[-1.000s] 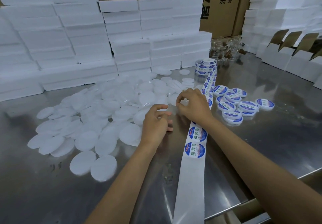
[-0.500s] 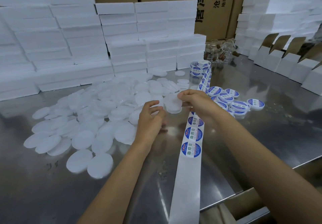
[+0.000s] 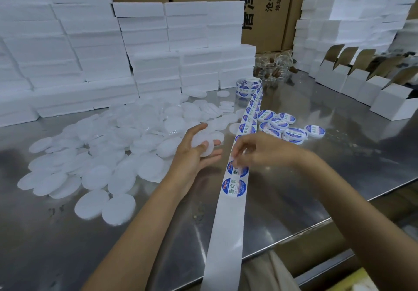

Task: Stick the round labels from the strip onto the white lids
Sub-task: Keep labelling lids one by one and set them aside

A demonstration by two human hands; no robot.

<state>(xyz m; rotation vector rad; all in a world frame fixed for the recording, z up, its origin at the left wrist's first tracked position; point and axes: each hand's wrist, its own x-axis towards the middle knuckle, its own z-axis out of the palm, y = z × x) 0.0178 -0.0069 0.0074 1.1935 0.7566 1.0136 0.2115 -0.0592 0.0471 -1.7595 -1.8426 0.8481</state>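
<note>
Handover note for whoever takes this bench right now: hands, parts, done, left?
Left hand: holds a bare white lid, grip loose.
Right hand: fingertips picking at the next label on the strip.
Done: a small pile of labelled lids right of the strip.
Left: the big heap of bare lids on the left; label roll behind.
</note>
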